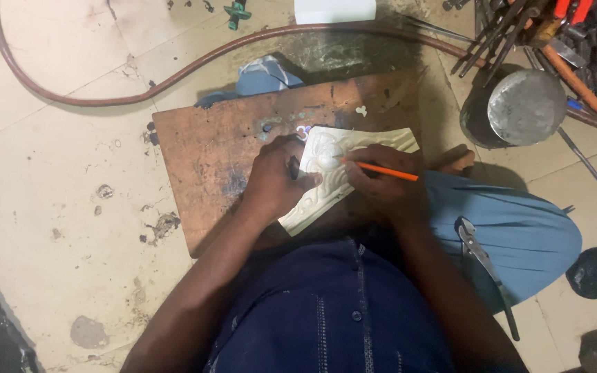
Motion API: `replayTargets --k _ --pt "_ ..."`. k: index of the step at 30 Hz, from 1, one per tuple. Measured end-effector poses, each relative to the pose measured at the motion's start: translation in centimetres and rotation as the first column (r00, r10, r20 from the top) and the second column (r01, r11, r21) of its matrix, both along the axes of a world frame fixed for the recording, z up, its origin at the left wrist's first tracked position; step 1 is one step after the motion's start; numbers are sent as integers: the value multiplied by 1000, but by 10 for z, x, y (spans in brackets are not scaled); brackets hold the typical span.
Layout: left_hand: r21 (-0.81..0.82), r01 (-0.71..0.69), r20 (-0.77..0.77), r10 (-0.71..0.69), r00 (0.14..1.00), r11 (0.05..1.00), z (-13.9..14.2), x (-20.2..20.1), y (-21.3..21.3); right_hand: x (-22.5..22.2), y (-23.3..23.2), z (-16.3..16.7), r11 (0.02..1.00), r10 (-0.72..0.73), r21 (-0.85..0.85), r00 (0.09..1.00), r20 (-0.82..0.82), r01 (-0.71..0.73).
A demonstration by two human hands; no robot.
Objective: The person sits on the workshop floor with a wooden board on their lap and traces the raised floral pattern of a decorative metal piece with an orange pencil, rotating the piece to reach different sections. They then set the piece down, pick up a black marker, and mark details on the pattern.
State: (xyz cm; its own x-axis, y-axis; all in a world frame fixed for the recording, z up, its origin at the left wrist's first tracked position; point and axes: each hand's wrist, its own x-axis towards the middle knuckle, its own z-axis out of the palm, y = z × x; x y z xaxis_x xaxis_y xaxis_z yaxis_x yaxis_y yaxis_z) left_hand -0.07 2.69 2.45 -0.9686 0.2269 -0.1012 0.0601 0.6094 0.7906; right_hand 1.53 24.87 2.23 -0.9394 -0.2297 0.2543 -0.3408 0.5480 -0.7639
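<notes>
A pale embossed metal sheet point(354, 148) with a raised pattern lies on a brown wooden board point(209, 145) on the floor. My left hand point(274, 178) presses down on the sheet's left edge and holds it flat. My right hand point(381, 181) grips an orange pencil point(381, 170), whose tip touches the raised pattern near the sheet's middle. The lower part of the sheet is hidden under both hands.
A brown hose point(105, 93) curves across the tiled floor behind the board. A metal cylinder point(519, 107) and a pile of tools point(540, 27) stand at the right. Pliers point(481, 262) rest on my blue-clad knee. A dark round lump point(595, 271) lies at the far right.
</notes>
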Motion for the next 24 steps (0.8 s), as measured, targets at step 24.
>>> replayTargets --k 24 --pt "58 -19 76 14 997 998 5 -1 2 1 -2 -6 995 -70 -69 996 49 73"
